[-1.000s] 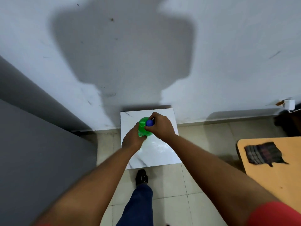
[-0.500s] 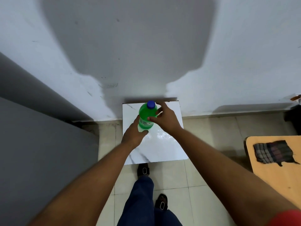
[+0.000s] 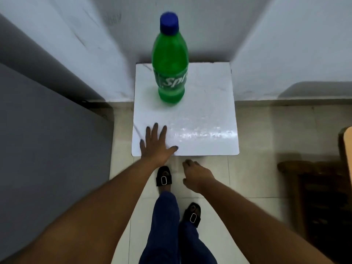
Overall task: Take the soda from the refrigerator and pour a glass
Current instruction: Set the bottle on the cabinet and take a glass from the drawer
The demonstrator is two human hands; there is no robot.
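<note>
A: What is the head view showing — how far along is the pouring looking?

B: The soda bottle point(image 3: 170, 60) is standing upright on the white table point(image 3: 200, 119), toward its far side near the wall, so I'm judging the fetching part done. Its blue cap point(image 3: 169, 22) is sitting on the neck — whether it is loosened I cannot tell.

A: And the hands?

B: The left hand point(image 3: 155, 147) is lying flat with fingers spread on the table's near left corner, holding nothing. The right hand point(image 3: 197, 173) is hanging just off the near edge over the floor point(image 3: 257, 134), fingers loosely curled and empty. Both are sitting well apart from the bottle.

A: Any glass?

B: None is showing anywhere in this view. So finding a glass, opening the cap and pouring are all looking undone.
</note>
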